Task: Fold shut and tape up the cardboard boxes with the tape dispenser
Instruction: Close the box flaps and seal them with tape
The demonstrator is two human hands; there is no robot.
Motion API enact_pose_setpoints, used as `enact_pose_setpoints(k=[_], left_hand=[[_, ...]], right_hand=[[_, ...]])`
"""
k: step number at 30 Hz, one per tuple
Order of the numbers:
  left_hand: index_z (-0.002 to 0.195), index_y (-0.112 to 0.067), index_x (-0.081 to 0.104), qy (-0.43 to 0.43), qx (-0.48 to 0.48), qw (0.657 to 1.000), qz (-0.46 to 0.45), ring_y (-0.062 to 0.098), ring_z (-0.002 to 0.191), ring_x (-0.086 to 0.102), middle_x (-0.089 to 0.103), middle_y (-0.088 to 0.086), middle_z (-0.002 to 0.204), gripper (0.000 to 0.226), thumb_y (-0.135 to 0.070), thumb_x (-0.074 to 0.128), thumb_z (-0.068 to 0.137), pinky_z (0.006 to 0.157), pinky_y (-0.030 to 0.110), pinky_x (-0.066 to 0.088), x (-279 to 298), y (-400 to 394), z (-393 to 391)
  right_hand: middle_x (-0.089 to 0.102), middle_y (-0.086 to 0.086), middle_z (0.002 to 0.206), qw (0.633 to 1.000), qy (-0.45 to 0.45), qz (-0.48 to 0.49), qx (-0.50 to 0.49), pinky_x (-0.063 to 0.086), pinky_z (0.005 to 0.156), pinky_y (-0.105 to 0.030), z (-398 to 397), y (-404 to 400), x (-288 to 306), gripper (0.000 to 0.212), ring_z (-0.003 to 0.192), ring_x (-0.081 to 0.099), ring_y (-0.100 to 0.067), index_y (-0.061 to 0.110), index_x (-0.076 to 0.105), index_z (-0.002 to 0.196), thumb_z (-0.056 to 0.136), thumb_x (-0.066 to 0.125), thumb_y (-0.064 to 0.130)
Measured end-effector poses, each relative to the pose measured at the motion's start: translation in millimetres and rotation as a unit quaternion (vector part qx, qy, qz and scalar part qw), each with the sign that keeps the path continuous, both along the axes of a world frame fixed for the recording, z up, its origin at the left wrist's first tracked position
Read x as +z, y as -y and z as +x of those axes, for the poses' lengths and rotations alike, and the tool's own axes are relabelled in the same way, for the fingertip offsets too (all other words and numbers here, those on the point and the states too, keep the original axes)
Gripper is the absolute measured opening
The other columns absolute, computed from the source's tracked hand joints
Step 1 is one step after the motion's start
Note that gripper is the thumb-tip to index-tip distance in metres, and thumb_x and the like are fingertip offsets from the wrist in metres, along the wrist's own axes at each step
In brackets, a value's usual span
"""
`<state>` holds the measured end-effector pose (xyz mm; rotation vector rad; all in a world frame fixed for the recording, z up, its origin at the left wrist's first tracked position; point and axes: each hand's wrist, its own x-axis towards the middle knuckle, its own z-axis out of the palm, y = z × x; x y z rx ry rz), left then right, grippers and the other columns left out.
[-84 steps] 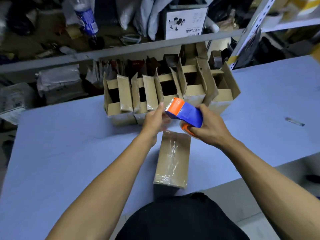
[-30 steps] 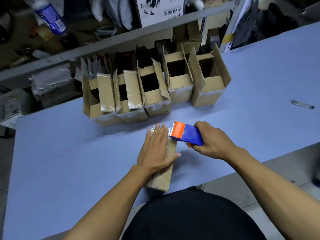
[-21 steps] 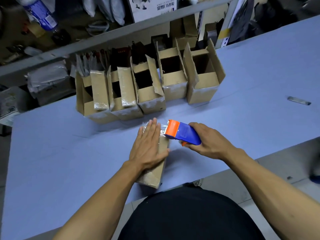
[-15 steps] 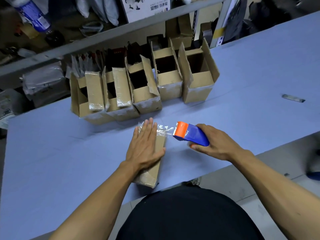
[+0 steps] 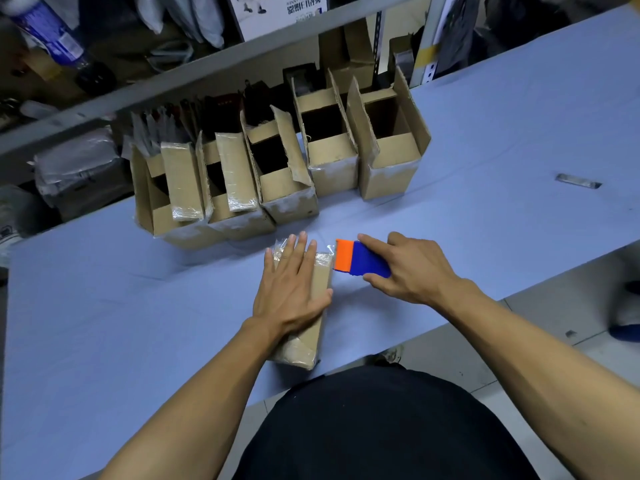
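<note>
Cardboard box lies on the bench, left hand flat on top. Right hand grips the dispenser just right of it.

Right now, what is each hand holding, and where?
Right hand grips the tape dispenser by its blue rear body. Left hand holds nothing, pressing flat on the closed box.

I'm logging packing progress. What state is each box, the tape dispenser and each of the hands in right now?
Closed box: lying flat, flaps shut, taped.
Five boxes behind: upright, tops open, flaps up.
Tape dispenser: held at the closed box's far right corner.
Left hand: flat, pressing the closed box.
Right hand: gripping the tape dispenser.
</note>
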<state>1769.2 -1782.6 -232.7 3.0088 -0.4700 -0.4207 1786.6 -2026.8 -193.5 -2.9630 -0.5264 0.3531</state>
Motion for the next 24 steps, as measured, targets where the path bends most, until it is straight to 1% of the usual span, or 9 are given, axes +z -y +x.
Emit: enact_pose_setpoints(k=[6, 9, 11, 12, 14, 16, 19, 21, 24], left_hand=[[0.158, -0.015, 0.001, -0.004, -0.007, 1.0, -0.021, 0.019, 0.15, -0.02, -0.012, 0.003, 0.165, 0.088, -0.06, 0.031, 0.088, 0.12, 0.054, -0.008, 0, 19, -10], [0.157, -0.016, -0.003, -0.012, 0.03, 0.999, -0.034, 0.018, 0.149, -0.023, -0.017, 0.001, 0.164, 0.089, -0.064, 0.027, 0.089, 0.117, 0.049, -0.016, -1, 25, -12], [0.157, -0.016, -0.003, -0.014, 0.047, 0.993, -0.104, 0.014, 0.148, -0.025, -0.018, 0.0, 0.163, 0.088, -0.067, 0.021, 0.089, 0.118, 0.043, -0.015, 0, 21, -11], [0.158, -0.016, 0.001, -0.013, 0.085, 0.979, -0.186, 0.012, 0.148, -0.022, -0.014, -0.001, 0.164, 0.083, -0.062, 0.026, 0.094, 0.119, 0.037, -0.012, 3, 18, -10], [0.157, -0.016, 0.017, 0.014, 0.224, 0.909, -0.35, 0.009, 0.152, -0.003, 0.004, -0.004, 0.165, 0.067, -0.039, 0.045, 0.101, 0.121, 0.025, 0.002, 9, 12, -9], [0.151, -0.019, 0.034, 0.033, 0.367, 0.83, -0.42, 0.009, 0.146, 0.023, 0.029, -0.005, 0.158, 0.056, -0.023, 0.055, 0.099, 0.118, 0.023, 0.02, 13, 5, -7], [0.134, -0.017, 0.055, 0.015, 0.479, 0.751, -0.455, 0.009, 0.125, 0.052, 0.056, -0.004, 0.135, 0.041, -0.021, 0.064, 0.094, 0.093, 0.012, 0.041, 9, -4, -1], [0.122, -0.014, 0.063, 0.004, 0.472, 0.752, -0.46, 0.007, 0.112, 0.059, 0.065, -0.004, 0.12, 0.031, -0.021, 0.067, 0.092, 0.076, -0.001, 0.039, 7, -5, 2], [0.113, -0.016, 0.069, -0.011, 0.439, 0.783, -0.44, 0.005, 0.102, 0.062, 0.068, -0.009, 0.107, 0.022, -0.024, 0.066, 0.092, 0.07, -0.006, 0.037, 7, -2, 2]], right_hand=[[0.059, -0.009, 0.107, 0.993, -0.01, -0.093, -0.069, 0.033, 0.061, -0.031, 2, -45, -9, 0.048, 0.087, 0.065, -0.033, 0.018, 0.047, 0.132, 0.088, 0.058, 0.033], [0.055, -0.013, 0.116, 0.987, -0.041, -0.044, -0.152, 0.04, 0.068, -0.036, 3, -51, -30, 0.064, 0.096, 0.061, -0.036, 0.019, 0.034, 0.146, 0.093, 0.056, 0.046], [0.052, -0.019, 0.12, 0.984, -0.014, -0.016, -0.176, 0.04, 0.074, -0.039, 6, -52, -41, 0.071, 0.102, 0.055, -0.039, 0.013, 0.025, 0.153, 0.095, 0.056, 0.038], [0.051, -0.023, 0.122, 0.985, -0.014, -0.001, -0.172, 0.036, 0.074, -0.04, 7, -53, -48, 0.073, 0.104, 0.052, -0.041, 0.009, 0.023, 0.155, 0.093, 0.057, 0.027], [0.045, -0.027, 0.125, 0.982, -0.062, 0.049, -0.169, 0.028, 0.072, -0.037, 10, -54, -63, 0.082, 0.104, 0.048, -0.041, 0.006, 0.014, 0.156, 0.086, 0.057, 0.007], [0.044, -0.023, 0.12, 0.969, -0.12, 0.121, -0.181, 0.026, 0.069, -0.031, 11, -52, -72, 0.087, 0.1, 0.049, -0.039, 0.01, 0.01, 0.157, 0.083, 0.055, 0.0], [0.051, -0.009, 0.103, 0.936, -0.062, 0.258, -0.23, 0.028, 0.067, -0.022, 9, -53, -62, 0.062, 0.089, 0.051, -0.022, 0.017, 0.039, 0.149, 0.089, 0.049, 0.003], [0.055, -0.01, 0.079, 0.896, -0.007, 0.348, -0.275, 0.027, 0.058, -0.016, 4, -57, -45, 0.037, 0.069, 0.045, -0.017, 0.013, 0.062, 0.123, 0.091, 0.045, 0.005], [0.065, 0.002, 0.068, 0.873, -0.02, 0.379, -0.305, 0.033, 0.06, -0.017, -7, -69, -35, 0.018, 0.061, 0.054, -0.007, 0.007, 0.072, 0.091, 0.087, 0.055, 0.003]])
